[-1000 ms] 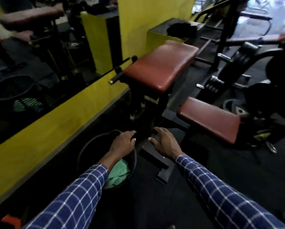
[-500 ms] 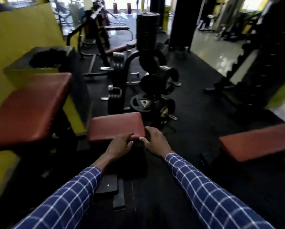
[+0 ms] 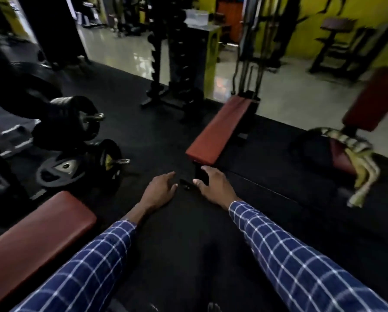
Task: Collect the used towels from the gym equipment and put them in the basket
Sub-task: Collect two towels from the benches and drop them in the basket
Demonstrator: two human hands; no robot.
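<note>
A yellow-and-striped towel (image 3: 355,158) hangs over the red seat of a machine at the right, its end trailing toward the floor. A grey towel with white stripes (image 3: 7,131) lies on equipment at the far left, beside the weight plates. My left hand (image 3: 159,191) and my right hand (image 3: 213,184) are stretched out in front of me over the black floor, fingers relaxed, holding nothing. Both hands are well short of either towel. The basket is out of view.
A red flat bench (image 3: 220,129) runs away ahead of my right hand. Another red pad (image 3: 37,230) sits at lower left. Barbell plates (image 3: 80,149) lie on the floor at left. A dumbbell rack (image 3: 179,52) stands behind, with tiled floor beyond.
My view has swung right, away from the yellow wall and the basket with the green towel. The flat bench and the striped towel at right have come into view. Both hands stay empty.
</note>
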